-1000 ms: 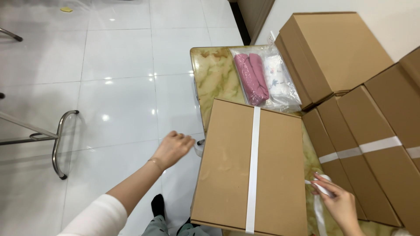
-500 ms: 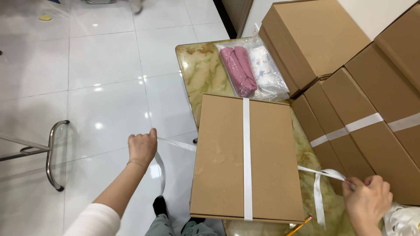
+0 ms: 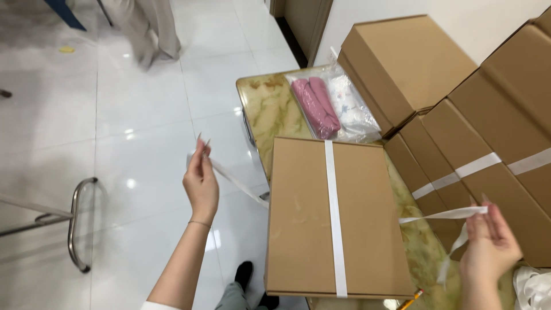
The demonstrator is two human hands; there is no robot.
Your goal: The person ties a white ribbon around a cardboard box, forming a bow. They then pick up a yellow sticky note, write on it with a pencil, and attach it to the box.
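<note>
We are strapping the flat cardboard box (image 3: 336, 215), a white strap (image 3: 235, 181) run under it.

Left hand (image 3: 201, 181) pinches one end left of the box; right hand (image 3: 488, 247) pinches the other end on its right. Next, we judge, both ends must meet over the lid.

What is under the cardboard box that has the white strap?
The box rests on a marbled yellow table. The strap passes beneath it towards both hands, but that part is hidden.
</note>
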